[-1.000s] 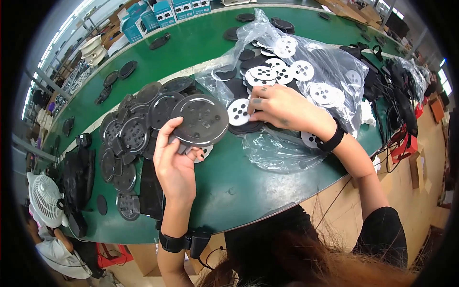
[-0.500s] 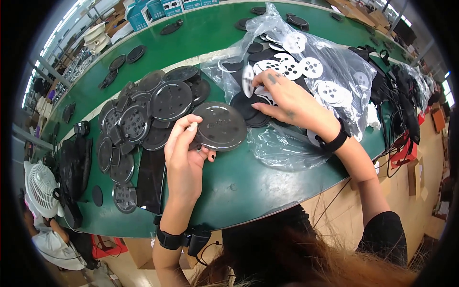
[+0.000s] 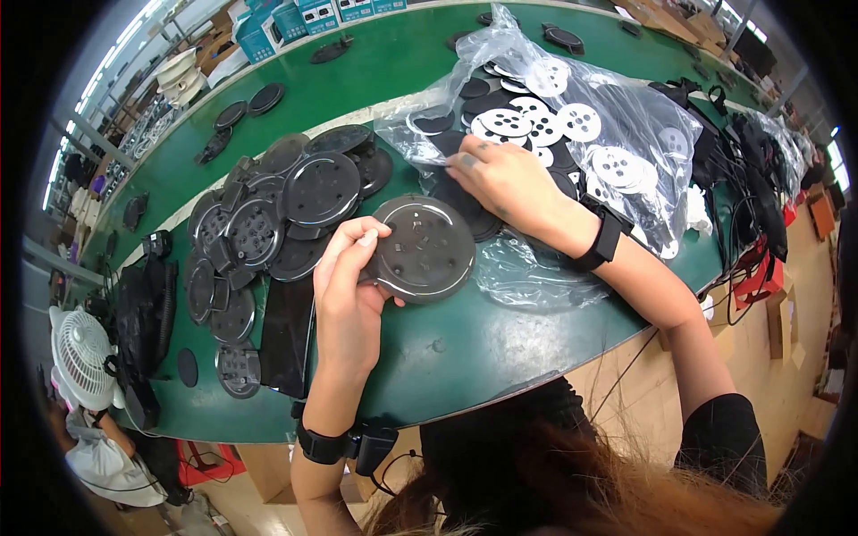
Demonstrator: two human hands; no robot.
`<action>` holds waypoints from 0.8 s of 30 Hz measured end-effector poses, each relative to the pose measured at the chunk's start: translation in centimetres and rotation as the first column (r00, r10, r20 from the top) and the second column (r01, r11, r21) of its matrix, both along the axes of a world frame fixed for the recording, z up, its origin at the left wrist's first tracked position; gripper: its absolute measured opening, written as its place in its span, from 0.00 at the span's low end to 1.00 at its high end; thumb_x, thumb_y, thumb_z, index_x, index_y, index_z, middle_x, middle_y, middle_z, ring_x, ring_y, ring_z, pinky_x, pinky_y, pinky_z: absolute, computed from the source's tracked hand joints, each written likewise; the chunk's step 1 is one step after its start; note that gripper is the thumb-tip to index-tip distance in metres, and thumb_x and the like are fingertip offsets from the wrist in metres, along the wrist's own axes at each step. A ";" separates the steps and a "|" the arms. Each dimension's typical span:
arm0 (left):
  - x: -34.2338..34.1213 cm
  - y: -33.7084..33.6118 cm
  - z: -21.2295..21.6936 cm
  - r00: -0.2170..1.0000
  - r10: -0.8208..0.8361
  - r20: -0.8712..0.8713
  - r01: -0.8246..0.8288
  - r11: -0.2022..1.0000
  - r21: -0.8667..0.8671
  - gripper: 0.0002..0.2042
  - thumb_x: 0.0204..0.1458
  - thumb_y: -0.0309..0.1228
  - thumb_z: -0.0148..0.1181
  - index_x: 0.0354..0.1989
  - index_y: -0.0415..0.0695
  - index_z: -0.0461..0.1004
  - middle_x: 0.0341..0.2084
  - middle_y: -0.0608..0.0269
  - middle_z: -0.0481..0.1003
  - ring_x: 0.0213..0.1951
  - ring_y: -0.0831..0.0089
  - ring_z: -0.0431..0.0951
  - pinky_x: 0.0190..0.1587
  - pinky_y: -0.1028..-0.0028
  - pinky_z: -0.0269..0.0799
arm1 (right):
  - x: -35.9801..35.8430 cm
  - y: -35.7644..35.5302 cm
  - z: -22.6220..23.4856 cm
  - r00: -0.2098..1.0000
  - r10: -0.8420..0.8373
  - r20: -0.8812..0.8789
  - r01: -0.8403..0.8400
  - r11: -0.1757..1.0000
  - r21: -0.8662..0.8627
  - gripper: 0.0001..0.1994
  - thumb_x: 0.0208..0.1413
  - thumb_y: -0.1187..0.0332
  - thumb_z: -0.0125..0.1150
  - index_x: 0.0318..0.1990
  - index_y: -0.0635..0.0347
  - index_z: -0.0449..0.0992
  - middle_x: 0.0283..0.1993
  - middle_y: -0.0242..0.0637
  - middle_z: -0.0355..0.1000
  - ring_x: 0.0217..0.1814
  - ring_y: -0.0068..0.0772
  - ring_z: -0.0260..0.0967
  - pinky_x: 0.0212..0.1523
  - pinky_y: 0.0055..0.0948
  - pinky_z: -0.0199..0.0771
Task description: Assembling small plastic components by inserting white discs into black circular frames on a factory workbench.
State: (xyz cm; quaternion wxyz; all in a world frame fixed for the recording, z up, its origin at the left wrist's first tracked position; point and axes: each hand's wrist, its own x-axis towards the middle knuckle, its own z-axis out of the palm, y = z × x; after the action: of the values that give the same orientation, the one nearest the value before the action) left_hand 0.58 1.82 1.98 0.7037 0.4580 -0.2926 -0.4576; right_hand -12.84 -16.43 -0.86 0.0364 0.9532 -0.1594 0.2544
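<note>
My left hand (image 3: 344, 295) grips a round dark plastic disc cover (image 3: 422, 250) by its left edge, tilted so its shiny rim and small raised studs show. Just beyond it, my right hand (image 3: 514, 183) bends over the mouth of a clear plastic bag (image 3: 617, 116). Its fingers are curled together, and whatever they may pinch is hidden. Around them in the bag lie black round pads (image 3: 465, 210) and white round pads with dark holes (image 3: 505, 122).
Left of my left hand is a heap of similar dark disc covers (image 3: 322, 188) on the green table (image 3: 465, 357). Black cables (image 3: 742, 188) lie right of the bag. A white fan (image 3: 85, 357) stands at the left, and blue boxes (image 3: 286, 20) at the back.
My right hand has moved slightly left and lower, its fingers closing; the white pad by its fingertips no longer shows. The cover in my left hand has shifted right and tilted up.
</note>
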 end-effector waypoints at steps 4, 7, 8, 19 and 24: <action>0.1 0.4 0.3 0.992 -0.063 0.106 0.058 0.997 0.045 0.10 0.57 0.33 0.44 0.34 0.39 0.70 0.28 0.66 0.71 0.25 0.83 0.70 0.24 0.83 0.63 | -0.8 1.0 1.8 0.924 0.093 0.370 -0.132 0.988 0.081 0.09 0.47 0.75 0.60 0.39 0.59 0.75 0.31 0.36 0.69 0.24 0.36 0.69 0.25 0.29 0.70; -0.3 0.3 0.3 0.938 -0.148 0.313 0.138 0.989 0.054 0.11 0.57 0.33 0.46 0.35 0.39 0.73 0.31 0.66 0.72 0.25 0.85 0.70 0.23 0.83 0.64 | -2.1 3.6 4.2 0.890 0.207 0.406 -0.202 0.978 -0.055 0.13 0.39 0.79 0.63 0.35 0.60 0.72 0.35 0.37 0.66 0.33 0.39 0.68 0.31 0.31 0.71; -0.2 0.5 0.3 0.905 -0.195 0.378 0.161 0.980 0.119 0.10 0.56 0.32 0.48 0.36 0.39 0.74 0.34 0.64 0.71 0.25 0.84 0.69 0.23 0.83 0.65 | -2.2 4.4 4.5 0.882 0.257 0.395 -0.256 0.965 -0.057 0.16 0.35 0.80 0.63 0.37 0.58 0.74 0.35 0.36 0.67 0.33 0.37 0.68 0.30 0.30 0.71; -0.5 0.7 0.2 0.850 -0.100 0.517 0.155 0.986 -0.063 0.13 0.58 0.31 0.44 0.38 0.33 0.70 0.36 0.60 0.65 0.28 0.81 0.67 0.23 0.83 0.64 | -3.3 5.9 5.3 0.789 0.476 0.389 -0.595 0.748 0.294 0.11 0.43 0.77 0.63 0.36 0.64 0.74 0.40 0.38 0.70 0.37 0.38 0.70 0.38 0.29 0.72; -0.6 0.8 -0.2 0.736 -0.080 0.673 0.161 0.985 -0.058 0.21 0.61 0.38 0.38 0.49 0.30 0.64 0.45 0.55 0.67 0.32 0.77 0.73 0.26 0.81 0.70 | -3.4 6.4 5.8 0.826 0.429 0.366 -0.551 0.753 0.360 0.10 0.43 0.74 0.65 0.34 0.64 0.74 0.37 0.37 0.69 0.38 0.38 0.69 0.38 0.30 0.71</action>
State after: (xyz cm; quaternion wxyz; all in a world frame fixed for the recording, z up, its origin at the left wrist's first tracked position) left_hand 0.02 2.60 1.77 0.5457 0.5309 -0.5793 -0.2909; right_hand -16.27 -10.05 4.90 -0.2750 0.9007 0.0403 0.3339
